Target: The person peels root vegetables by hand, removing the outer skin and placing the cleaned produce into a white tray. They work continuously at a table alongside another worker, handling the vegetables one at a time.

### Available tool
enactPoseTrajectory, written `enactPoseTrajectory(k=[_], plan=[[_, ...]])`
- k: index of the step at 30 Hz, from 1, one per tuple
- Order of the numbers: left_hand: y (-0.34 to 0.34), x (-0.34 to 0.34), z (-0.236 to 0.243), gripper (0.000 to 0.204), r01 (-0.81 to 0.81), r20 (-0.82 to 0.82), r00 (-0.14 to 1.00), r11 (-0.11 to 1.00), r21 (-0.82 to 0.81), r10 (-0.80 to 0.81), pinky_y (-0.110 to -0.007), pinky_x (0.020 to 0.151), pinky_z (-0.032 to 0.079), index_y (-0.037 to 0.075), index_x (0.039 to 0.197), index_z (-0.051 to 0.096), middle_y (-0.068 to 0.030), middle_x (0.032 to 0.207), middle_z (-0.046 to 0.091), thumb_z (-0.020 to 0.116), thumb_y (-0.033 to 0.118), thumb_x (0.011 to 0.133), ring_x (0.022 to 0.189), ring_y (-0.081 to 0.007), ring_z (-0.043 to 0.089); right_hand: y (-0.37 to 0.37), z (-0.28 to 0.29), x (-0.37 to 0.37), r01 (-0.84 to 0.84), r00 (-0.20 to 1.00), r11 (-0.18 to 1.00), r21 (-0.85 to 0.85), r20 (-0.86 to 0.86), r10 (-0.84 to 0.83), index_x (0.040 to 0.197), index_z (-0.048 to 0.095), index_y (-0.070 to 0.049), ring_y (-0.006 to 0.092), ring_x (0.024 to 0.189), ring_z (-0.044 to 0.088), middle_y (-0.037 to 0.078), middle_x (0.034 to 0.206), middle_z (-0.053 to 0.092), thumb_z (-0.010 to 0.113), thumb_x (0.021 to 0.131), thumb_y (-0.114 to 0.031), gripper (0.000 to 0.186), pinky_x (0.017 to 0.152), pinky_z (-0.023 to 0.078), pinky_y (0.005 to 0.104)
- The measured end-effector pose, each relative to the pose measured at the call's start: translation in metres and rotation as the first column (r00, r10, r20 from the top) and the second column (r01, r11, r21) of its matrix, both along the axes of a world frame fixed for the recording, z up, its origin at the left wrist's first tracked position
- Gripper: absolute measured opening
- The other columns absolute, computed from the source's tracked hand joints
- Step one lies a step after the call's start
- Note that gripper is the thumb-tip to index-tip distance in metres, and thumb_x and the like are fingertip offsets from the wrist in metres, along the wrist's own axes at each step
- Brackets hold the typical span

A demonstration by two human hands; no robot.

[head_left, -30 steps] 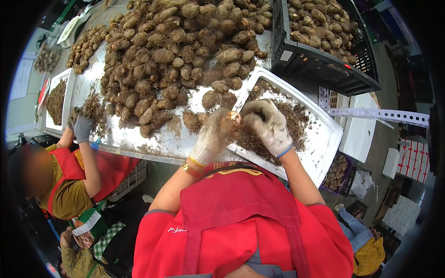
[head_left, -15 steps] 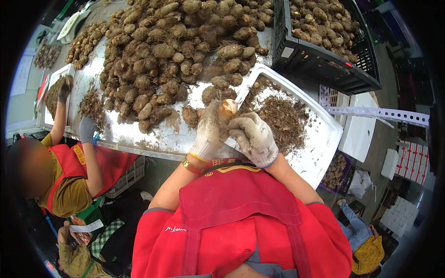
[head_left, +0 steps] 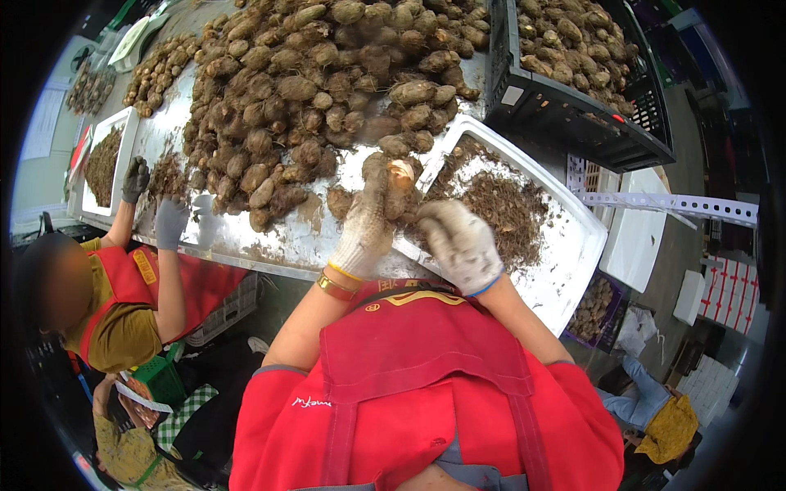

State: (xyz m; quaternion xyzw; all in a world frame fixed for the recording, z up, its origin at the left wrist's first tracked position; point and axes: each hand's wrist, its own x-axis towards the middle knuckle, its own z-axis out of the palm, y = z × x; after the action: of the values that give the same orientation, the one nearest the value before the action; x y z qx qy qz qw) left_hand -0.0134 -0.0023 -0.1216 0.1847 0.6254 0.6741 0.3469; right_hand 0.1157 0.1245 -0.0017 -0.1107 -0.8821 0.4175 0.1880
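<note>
Right hand (head_left: 463, 245) eased to 4 o'clock of tuber (head_left: 400, 192), grip unreadable; left hand (head_left: 368, 222) still clasping it, so likely mid-work.

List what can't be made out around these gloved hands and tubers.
In the head view:
Part of the held tuber: covered by the left hand.
Whether the right hand holds anything: it is blurred.
Far end of the pile: cut off by the top edge.
Floor of the crate: hidden under tubers.
</note>
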Motion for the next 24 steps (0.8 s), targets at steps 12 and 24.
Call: enactPoseTrajectory(k=[12,24], plan=[[0.019,0.012,0.067,0.036,-0.192,0.782,0.562,0.877,0.440,-0.270,-0.024,0.083,0.049,0.009,0.122,0.054,-0.0018,0.105,0.061,0.058,0.032,0.096,0.095,-0.0109,0.058,0.004,0.006,-0.015,0.036,0.990,0.998,-0.054,0.137,-0.028,0.094,0.058,-0.005,0.0355,0.072,0.063,0.015,0.080,0.062,0.059,0.089,-0.018,0.014,0.062,0.050,0.0398],[0.025,0.018,0.064,0.040,-0.304,0.728,0.454,0.678,0.669,-0.515,-0.040,0.102,0.045,0.011,0.134,0.047,-0.0102,0.131,0.053,0.041,0.034,0.101,0.120,-0.0253,0.052,0.006,0.025,-0.013,0.105,0.970,0.993,0.047,0.217,-0.113,0.124,0.051,-0.003,0.0324,0.093,0.064,0.019,0.106,0.061,0.071,0.082,-0.034,0.056,0.081,0.052,0.0377]])
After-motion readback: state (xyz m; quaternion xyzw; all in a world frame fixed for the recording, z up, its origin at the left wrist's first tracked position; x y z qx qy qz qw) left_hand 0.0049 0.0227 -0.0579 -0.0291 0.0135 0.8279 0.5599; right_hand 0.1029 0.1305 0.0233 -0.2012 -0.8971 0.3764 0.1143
